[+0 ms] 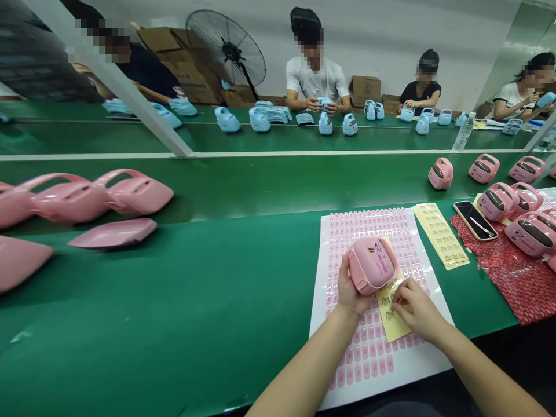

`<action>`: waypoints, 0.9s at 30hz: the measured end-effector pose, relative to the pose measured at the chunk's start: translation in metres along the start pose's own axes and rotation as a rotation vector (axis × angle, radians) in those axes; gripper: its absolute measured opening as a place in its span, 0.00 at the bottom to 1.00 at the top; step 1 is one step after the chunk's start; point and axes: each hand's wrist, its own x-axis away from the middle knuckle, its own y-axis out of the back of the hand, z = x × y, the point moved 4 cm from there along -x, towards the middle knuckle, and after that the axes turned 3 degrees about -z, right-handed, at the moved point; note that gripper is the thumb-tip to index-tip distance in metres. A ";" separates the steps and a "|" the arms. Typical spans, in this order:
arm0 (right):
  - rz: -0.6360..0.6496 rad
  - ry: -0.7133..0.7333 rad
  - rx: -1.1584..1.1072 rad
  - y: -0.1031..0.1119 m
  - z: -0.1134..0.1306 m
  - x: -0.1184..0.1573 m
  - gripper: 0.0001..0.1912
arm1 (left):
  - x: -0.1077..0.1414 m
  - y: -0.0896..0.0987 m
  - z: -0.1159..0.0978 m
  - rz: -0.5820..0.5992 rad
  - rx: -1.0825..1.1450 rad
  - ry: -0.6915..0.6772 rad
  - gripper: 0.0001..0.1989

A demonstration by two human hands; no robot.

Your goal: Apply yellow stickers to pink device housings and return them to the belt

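Note:
My left hand [354,292] is wrapped round a pink plastic case with a handle [371,263], its printed face turned up. Just to the right, my right hand [414,307] has thumb and fingers pinched together over a yellow sticker sheet [397,327]. Whatever sits between those fingertips is too small to make out. Part of the yellow sheet is hidden under the case and the hand. Beneath both lies a large white sheet of small pink oval stickers [369,365].
Another yellow sticker sheet [443,237] and a phone [475,220] lie to the right, by red bubble wrap [508,278] and several pink cases [497,201]. Pink shells [136,194] line the left. Beyond a rail, several people handle blue cases [259,120]; a bottle [464,133] stands there.

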 end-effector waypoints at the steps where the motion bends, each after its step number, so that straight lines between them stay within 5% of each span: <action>1: 0.007 0.018 0.037 -0.003 0.000 -0.001 0.07 | 0.000 0.001 0.000 -0.011 0.002 -0.004 0.23; 8: 0.016 0.142 0.316 -0.014 0.001 0.000 0.09 | -0.001 0.003 -0.003 0.030 -0.021 -0.044 0.21; 16: 0.198 -0.040 -0.149 0.010 0.004 0.007 0.06 | 0.004 -0.005 -0.009 0.156 -0.159 -0.084 0.21; 27: 0.034 0.092 0.085 -0.014 0.000 0.000 0.10 | 0.007 -0.007 -0.012 0.187 -0.248 -0.154 0.31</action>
